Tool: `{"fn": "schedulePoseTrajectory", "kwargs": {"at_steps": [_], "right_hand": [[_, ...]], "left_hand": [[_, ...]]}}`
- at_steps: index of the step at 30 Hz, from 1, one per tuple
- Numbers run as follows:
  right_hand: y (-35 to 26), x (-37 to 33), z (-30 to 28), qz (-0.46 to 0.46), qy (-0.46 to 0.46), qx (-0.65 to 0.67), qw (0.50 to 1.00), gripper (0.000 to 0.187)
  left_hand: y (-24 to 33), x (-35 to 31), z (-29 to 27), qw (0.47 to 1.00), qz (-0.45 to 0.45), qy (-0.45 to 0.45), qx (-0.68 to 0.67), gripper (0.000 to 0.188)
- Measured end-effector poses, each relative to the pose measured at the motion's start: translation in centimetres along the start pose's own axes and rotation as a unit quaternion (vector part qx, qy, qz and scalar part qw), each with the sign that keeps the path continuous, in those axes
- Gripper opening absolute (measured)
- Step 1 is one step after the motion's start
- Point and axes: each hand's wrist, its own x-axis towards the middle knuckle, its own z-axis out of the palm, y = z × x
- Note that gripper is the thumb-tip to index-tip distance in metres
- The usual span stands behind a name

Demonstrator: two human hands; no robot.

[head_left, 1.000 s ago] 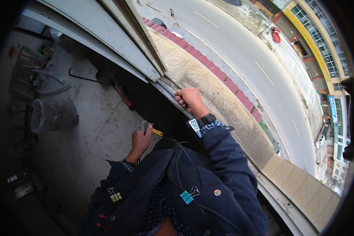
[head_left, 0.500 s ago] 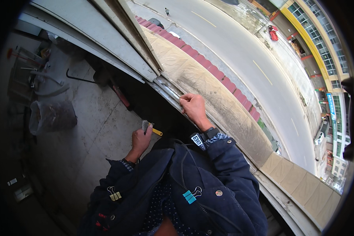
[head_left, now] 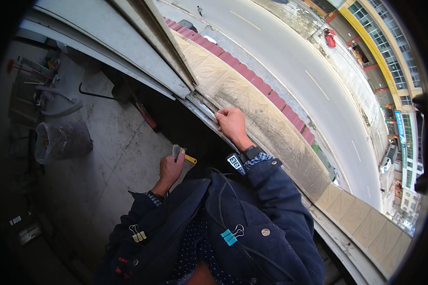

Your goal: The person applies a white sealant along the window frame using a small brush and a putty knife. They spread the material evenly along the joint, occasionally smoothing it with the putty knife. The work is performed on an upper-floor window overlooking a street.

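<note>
My left hand [head_left: 170,170] is closed round a small brush [head_left: 189,158] with a yellow handle and grey bristles, held low in front of my jacket. Over the window sill track [head_left: 202,107], my right hand [head_left: 231,124] has its fingers bent together above the rail. Whatever those fingertips pinch, if anything, is hidden beneath them. Just ahead of the right hand, the groove of the track shows dirt and pale debris. The sliding window frame [head_left: 178,71] ends a little beyond it.
Outside, a tan ledge [head_left: 252,123] and a red roof edge [head_left: 259,84] border the street [head_left: 299,71] far below. Inside, a translucent sack [head_left: 64,141] stands on the tiled floor [head_left: 114,147], near a long tool with a red handle [head_left: 146,117].
My right hand has shifted slightly back toward the window frame along the track, its wrist turning a little. My left hand stays in place with the brush.
</note>
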Motion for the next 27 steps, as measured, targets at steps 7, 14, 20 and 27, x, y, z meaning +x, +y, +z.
{"fn": "schedulePoseTrajectory", "kwargs": {"at_steps": [7, 14, 20, 27], "right_hand": [[0.4, 1.8, 1.3, -0.003, 0.021, -0.041, 0.999, 0.02], [-0.5, 1.4, 0.8, -0.029, 0.033, -0.164, 0.985, 0.02], [-0.7, 1.2, 1.0, -0.039, 0.048, -0.219, 0.974, 0.023], [-1.5, 2.1, 1.5, -0.075, 0.039, -0.235, 0.968, 0.022]], "left_hand": [[-0.5, 0.4, -0.1, 1.0, -0.012, -0.004, -0.005, 0.047], [-0.4, 1.1, -0.2, 1.0, -0.003, -0.011, 0.0, 0.049], [-0.9, 1.3, -0.3, 1.0, -0.01, -0.009, -0.001, 0.05], [-1.3, 1.6, -0.2, 1.0, 0.0, -0.012, -0.003, 0.048]]}}
